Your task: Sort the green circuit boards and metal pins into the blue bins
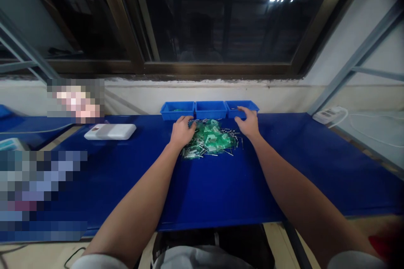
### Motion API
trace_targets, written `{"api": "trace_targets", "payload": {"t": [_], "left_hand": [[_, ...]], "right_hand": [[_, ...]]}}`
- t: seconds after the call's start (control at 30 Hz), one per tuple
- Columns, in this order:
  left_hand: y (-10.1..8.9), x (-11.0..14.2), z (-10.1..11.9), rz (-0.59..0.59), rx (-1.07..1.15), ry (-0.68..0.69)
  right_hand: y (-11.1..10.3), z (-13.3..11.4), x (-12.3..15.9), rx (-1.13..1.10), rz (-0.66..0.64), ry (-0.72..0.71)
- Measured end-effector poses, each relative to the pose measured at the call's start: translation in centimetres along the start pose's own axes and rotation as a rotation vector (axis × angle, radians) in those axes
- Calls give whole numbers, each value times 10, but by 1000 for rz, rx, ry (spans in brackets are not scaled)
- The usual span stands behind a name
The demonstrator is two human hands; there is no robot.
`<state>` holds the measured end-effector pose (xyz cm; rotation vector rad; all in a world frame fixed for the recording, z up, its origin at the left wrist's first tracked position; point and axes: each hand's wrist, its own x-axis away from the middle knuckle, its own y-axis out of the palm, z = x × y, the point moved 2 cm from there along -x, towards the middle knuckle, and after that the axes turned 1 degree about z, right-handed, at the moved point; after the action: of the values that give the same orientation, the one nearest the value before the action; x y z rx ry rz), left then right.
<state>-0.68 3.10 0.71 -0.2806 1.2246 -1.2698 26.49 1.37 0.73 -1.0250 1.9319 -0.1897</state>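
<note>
– Blue tabletop (208, 193) in front of us, heap in the middle: what've we got in it?

– Green packets (211, 135) mixed w/ thin metal pins (234, 133), all lying loose, pins poking out round the edges

– OK, & our hands, taking clock dirs from the heap?

– L hand (182, 131) at approx. 9–10 o'clock, right at the heap's edge, fingers bent; can't tell if we're pinching anything, tips too small to read

– And R hand (250, 123)?

– At 2 o'clock, just off the pins, thumb & index spread wide w/ nothing visible btwn them; index overlaps the R bin (242, 113) in our view, can't tell if we touch it

– Other bins?

– Same row, same blue: L bin (177, 115) at 11 w/ some green bits inside, mid bin (211, 113) at 12, R one at 1

– Rest?

– White box (110, 131) well apart at 9, power strip (328, 114) w/ cable at 2–3, dark window (217, 21) at 12 beyond our bins
</note>
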Motion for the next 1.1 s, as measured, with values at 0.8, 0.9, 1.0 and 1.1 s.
{"api": "trace_targets", "payload": {"t": [0.8, 0.9, 1.0, 1.1], "left_hand": [[13, 2, -5, -222, 24, -66], [11, 5, -4, -261, 34, -73], [10, 7, -2, -283, 40, -56], [11, 8, 0, -311, 34, -60]], "right_hand": [[17, -9, 10, 9, -379, -117], [19, -14, 14, 69, -438, -105], [21, -18, 18, 119, -488, -61], [23, -20, 19, 130, -522, -11]]}}
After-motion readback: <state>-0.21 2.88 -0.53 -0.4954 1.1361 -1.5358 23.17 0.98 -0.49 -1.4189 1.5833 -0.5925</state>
